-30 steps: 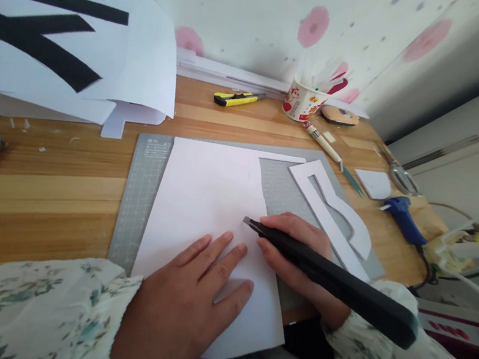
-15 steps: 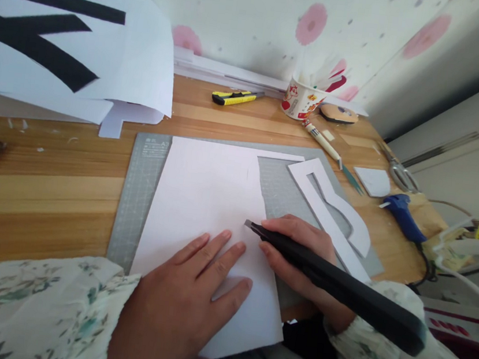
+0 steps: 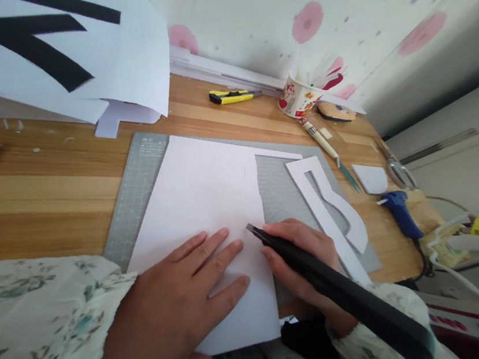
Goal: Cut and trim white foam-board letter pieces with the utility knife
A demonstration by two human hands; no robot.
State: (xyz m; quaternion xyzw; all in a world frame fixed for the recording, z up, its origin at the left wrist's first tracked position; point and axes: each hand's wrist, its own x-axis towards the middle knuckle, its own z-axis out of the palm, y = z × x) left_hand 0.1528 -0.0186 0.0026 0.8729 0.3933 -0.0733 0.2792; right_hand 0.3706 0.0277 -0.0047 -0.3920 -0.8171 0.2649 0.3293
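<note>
A white sheet of thick paper or board (image 3: 199,186) lies on a grey cutting mat (image 3: 122,217), with a short faint line near its upper right side. My left hand (image 3: 186,289) rests on the sheet's lower part, palm down and fingers spread. In my right hand (image 3: 305,249) is a black utility knife (image 3: 346,303), its blade pointing left over the sheet near my left fingertips. Whether the blade touches the sheet I cannot tell. Just beyond my right hand, a white cut-out letter shape (image 3: 321,213) lies across the mat's right edge.
Large printed paper (image 3: 141,57) with black letters stands at the left. Along the back are a yellow cutter (image 3: 232,96), a paper cup (image 3: 299,98) of tools and a mouse (image 3: 336,111). Tweezers (image 3: 350,177), scissors (image 3: 401,173), a blue glue gun (image 3: 403,212) and cables lie right.
The knife blade has shifted slightly right and nearer to me over the sheet. My left hand keeps its place on the sheet. The whole view has moved a little.
</note>
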